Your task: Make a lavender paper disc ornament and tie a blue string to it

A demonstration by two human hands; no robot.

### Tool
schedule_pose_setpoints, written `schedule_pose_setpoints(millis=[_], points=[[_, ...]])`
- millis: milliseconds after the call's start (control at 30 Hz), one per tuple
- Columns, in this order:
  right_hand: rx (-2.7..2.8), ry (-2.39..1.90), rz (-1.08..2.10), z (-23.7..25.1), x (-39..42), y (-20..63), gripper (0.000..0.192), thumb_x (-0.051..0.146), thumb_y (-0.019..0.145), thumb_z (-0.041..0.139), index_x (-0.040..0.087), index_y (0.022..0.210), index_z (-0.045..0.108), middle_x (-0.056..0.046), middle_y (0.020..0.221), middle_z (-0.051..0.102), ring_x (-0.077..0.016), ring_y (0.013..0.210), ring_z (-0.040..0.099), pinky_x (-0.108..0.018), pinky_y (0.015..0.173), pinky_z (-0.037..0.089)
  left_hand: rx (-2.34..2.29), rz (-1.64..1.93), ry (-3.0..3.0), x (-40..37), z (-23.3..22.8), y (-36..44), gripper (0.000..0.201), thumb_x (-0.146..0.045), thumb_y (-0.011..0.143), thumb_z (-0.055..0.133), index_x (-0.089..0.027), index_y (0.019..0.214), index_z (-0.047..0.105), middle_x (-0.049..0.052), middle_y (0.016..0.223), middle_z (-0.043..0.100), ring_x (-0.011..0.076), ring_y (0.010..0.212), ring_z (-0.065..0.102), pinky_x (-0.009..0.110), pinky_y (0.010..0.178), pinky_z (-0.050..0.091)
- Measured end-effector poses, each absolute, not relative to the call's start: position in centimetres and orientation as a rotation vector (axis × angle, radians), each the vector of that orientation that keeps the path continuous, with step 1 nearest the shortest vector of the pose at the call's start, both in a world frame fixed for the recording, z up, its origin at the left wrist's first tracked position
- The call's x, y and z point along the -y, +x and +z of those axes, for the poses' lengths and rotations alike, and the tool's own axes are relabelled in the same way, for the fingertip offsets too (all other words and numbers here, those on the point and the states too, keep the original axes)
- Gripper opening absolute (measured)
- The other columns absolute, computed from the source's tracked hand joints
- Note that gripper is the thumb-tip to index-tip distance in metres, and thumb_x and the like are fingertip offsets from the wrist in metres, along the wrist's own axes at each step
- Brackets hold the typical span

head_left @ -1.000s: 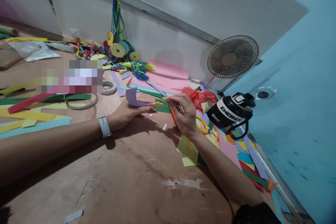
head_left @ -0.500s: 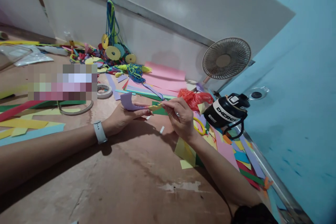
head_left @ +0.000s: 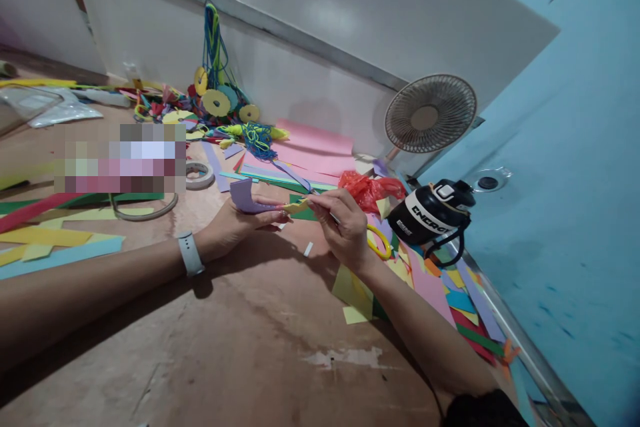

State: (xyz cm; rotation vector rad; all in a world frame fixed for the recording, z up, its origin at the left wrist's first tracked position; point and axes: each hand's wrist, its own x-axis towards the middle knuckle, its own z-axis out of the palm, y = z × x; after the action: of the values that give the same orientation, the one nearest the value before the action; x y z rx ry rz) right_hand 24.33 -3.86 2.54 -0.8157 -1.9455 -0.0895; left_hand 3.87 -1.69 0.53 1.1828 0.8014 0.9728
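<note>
My left hand [head_left: 235,227] rests on the brown table and holds a curled strip of purple paper [head_left: 246,194], with a small yellow paper piece [head_left: 296,207] at its fingertips. A white watch band [head_left: 186,253] sits on that wrist. My right hand [head_left: 343,223] is closed on a thin tool whose tip touches the yellow piece; what the tool is cannot be made out. Yellow-handled scissors [head_left: 379,241] lie just right of my right hand.
A black water bottle [head_left: 430,213] lies on its side at the right. Behind it stand a small fan [head_left: 429,114] and a red plastic bag [head_left: 369,188]. Pink sheets [head_left: 315,147], a tape roll [head_left: 199,174], string with paper discs [head_left: 216,90] and coloured strips [head_left: 55,237] litter the table.
The view has shifted slightly to the right. My right hand has dropped a little toward the yellow piece; my left hand keeps the purple strip in the same place.
</note>
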Motion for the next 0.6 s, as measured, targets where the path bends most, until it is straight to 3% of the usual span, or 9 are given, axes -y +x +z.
schedule_pose_setpoints(millis=[600], points=[[1.962, -0.837, -0.081, 2.3, 3.8, 24.34, 0.021, 0.019, 0.092, 0.054, 0.026, 0.107, 0.068, -0.005, 0.092, 0.067, -0.0157, 0.085, 0.063, -0.031, 0.074, 0.056, -0.768, 0.987, 1.241, 1.52, -0.02, 3.7, 0.036, -0.035, 0.07, 0.08, -0.013, 0.098, 0.074, 0.012, 0.093, 0.075, 0.0261, 0.089, 0.071, 0.037, 0.08, 0.059]])
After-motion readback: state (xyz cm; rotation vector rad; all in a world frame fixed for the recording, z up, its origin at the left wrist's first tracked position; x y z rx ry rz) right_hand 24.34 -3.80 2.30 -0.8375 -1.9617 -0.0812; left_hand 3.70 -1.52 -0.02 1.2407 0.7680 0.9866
